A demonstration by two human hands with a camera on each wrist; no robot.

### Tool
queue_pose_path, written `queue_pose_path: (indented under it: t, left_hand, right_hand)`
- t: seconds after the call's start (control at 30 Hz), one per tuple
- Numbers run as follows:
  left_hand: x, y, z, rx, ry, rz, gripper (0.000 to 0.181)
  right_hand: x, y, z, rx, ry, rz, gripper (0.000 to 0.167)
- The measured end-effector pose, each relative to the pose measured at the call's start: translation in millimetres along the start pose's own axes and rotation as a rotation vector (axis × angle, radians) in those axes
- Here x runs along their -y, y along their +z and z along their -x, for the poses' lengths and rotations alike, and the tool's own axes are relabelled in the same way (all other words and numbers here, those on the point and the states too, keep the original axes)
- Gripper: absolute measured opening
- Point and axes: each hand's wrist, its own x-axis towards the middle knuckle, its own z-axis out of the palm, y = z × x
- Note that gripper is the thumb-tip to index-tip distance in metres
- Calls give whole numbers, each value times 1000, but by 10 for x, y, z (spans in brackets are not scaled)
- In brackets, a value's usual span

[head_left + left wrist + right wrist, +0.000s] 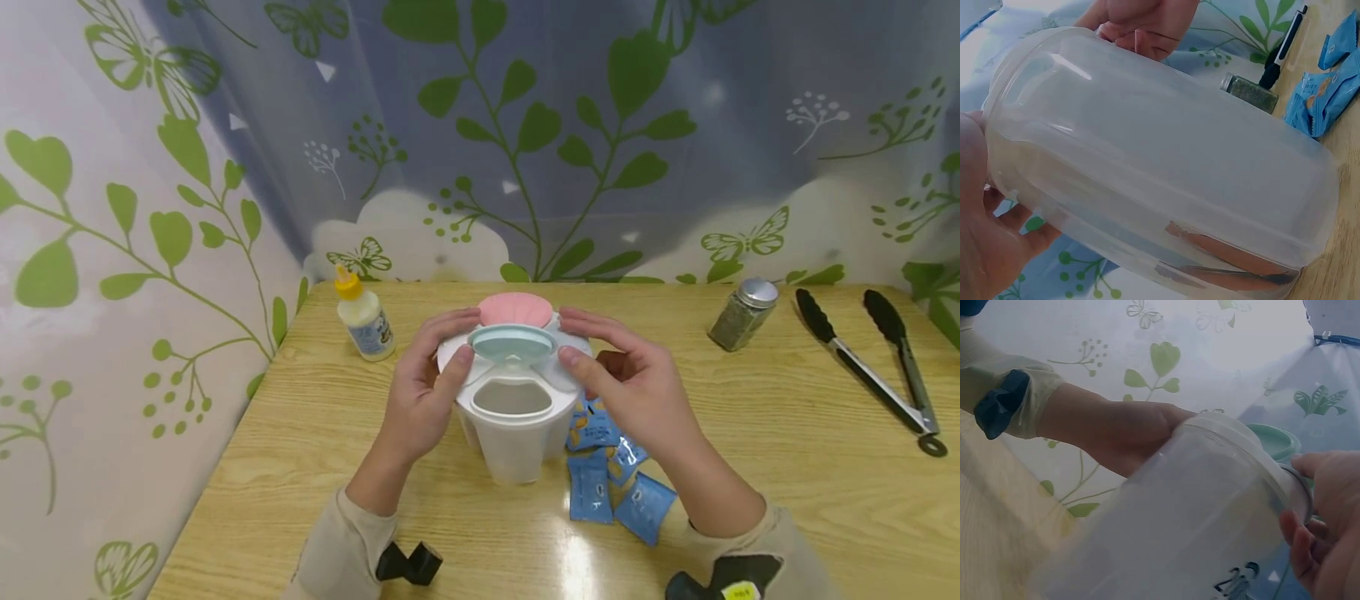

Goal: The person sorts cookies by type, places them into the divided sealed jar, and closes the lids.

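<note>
A translucent plastic storage container (513, 446) stands upright on the table, its white lid (468, 375) fitted on top. Several flip caps sit on the lid: a pink cap (517, 310) at the back and a raised mint-green cap (513, 343) in front of it. The front opening (512, 398) is uncovered. My left hand (423, 392) grips the lid's left side, thumb on top. On the right side my right hand (637, 383) holds the lid, its thumb near the edge. Reddish-brown shapes (1229, 256) show low on the container wall; I cannot tell what they are.
Several blue snack packets (645, 504) lie right of the container, close against its base. A yellow-capped bottle (366, 321) stands back left. Back right are a metal-capped jar of dried herbs (742, 315) and black-tipped tongs (870, 371). A patterned curtain (480, 167) hangs behind.
</note>
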Motion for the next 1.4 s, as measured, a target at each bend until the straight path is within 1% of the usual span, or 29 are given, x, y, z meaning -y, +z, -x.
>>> queue_pose_path:
  t: [0.13, 0.2, 0.33, 0.43, 0.5, 0.63, 0.73, 0.87, 1.0, 1.2, 1.33, 1.4]
  left_hand:
    - [-7, -4, -1, 11, -12, 10, 28]
    - [-11, -5, -1, 20, -18, 14, 29]
    - [-25, -10, -4, 39, -37, 7, 31]
    - [-29, -15, -9, 51, -50, -5, 31]
    - [-27, -17, -14, 57, -55, -7, 31]
    - [-21, -20, -21, 66, -58, -14, 30]
    - [-16, -23, -24, 68, -52, -21, 27]
    - [-24, -28, -17, 59, -39, -29, 24]
    - [-29, -32, 2, 49, -35, -29, 26]
    - [-11, -30, -8, 35, -7, -40, 28]
    - [-7, -31, -9, 19, 3, -40, 27]
    - [-7, -31, -6, 15, 2, -39, 26]
  right_hand:
    - [4, -157, -35, 102, 56, -23, 39]
    - [-2, -246, -57, 144, 64, -26, 39]
    - [-46, -423, -109, 196, 6, -62, 40]
    - [-107, -566, -135, 248, -34, -68, 39]
    - [-155, -665, -147, 290, -30, -37, 38]
    - [-264, -843, -172, 386, 7, 32, 40]
    - [-359, -932, -195, 432, 16, 38, 42]
    - [-503, -990, -229, 456, 49, 48, 43]
    - [-661, -999, -251, 458, 116, 104, 43]
    - [-844, -1024, -254, 400, 202, 189, 47]
    - [-941, -1052, -258, 359, 245, 200, 50]
    - [-996, -1063, -257, 351, 256, 199, 51]
